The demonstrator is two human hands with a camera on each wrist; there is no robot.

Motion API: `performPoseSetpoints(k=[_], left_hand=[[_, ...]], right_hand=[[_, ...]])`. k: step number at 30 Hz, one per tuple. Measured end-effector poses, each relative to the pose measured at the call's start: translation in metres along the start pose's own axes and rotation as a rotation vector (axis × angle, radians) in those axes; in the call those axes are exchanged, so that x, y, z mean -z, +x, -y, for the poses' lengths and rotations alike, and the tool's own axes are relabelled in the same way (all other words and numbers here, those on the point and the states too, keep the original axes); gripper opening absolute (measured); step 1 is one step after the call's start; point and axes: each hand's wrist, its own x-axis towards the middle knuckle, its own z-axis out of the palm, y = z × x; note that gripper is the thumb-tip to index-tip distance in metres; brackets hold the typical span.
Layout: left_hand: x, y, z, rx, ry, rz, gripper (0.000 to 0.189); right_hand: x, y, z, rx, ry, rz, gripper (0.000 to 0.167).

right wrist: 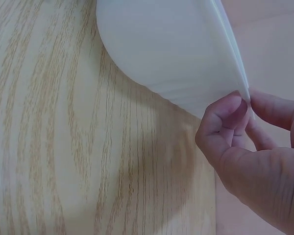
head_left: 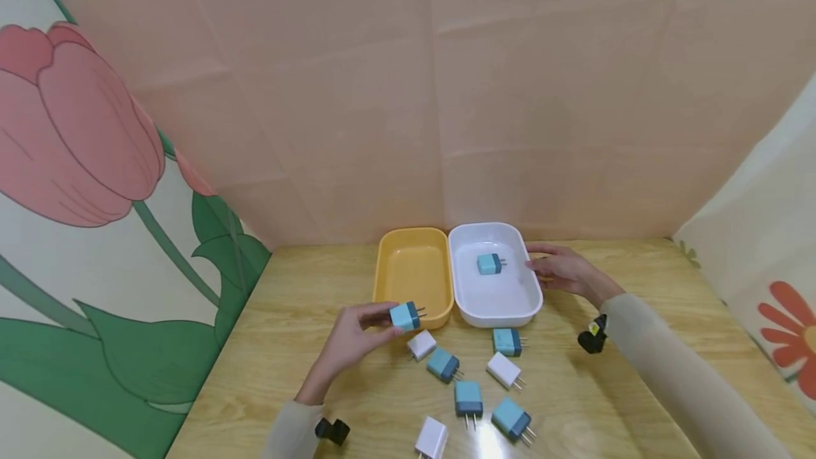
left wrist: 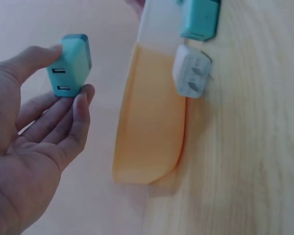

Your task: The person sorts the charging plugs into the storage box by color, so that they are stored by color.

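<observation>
My left hand pinches a light-blue USB wall charger with a darker blue prong end, held up near the front left corner of the yellow tray. In the left wrist view the thumb presses the top of this charger and fingertips support it below; two USB ports show. My right hand pinches the right rim of the white tray between thumb and fingers, as the right wrist view also shows. Inside the white tray lies another blue charger, prongs pointing right.
In front of the trays several blue chargers and white chargers lie scattered on the wooden table. One white charger sits close to the yellow tray's front edge. A pinkish cloth hangs behind both trays.
</observation>
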Motion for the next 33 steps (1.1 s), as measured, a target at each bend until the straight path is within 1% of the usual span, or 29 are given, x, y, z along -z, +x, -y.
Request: performPoseSetpoints(k=[3, 7, 12, 17, 25, 29, 33], left_hand=[[-0.001, 0.005, -0.003, -0.012, -0.003, -0.001, 0.045], [-0.003, 0.010, -0.005, -0.012, 0.002, 0.005, 0.047], [-0.005, 0.017, -0.006, -0.009, 0.016, 0.009, 0.047], [-0.004, 0.024, -0.009, -0.013, 0.000, 0.008, 0.045], [-0.003, 0.041, -0.015, -0.005, -0.001, -0.006, 0.048], [-0.005, 0.048, -0.019, -0.010, -0.030, -0.003, 0.048], [-0.008, 0.055, -0.019, -0.034, -0.052, 0.012, 0.048]], right_hand=[[0.000, 0.000, 0.000, 0.001, 0.001, 0.002, 0.067], [-0.001, 0.001, -0.001, -0.008, 0.005, -0.006, 0.066], [-0.001, 0.002, 0.000, -0.003, 0.021, 0.009, 0.068], [0.000, 0.002, 0.002, -0.002, 0.033, 0.021, 0.070], [0.000, 0.002, 0.008, -0.001, 0.013, 0.012, 0.069], [0.000, 0.000, 0.009, -0.004, 0.012, 0.001, 0.069], [-0.001, -0.002, 0.007, -0.017, -0.002, -0.002, 0.069]])
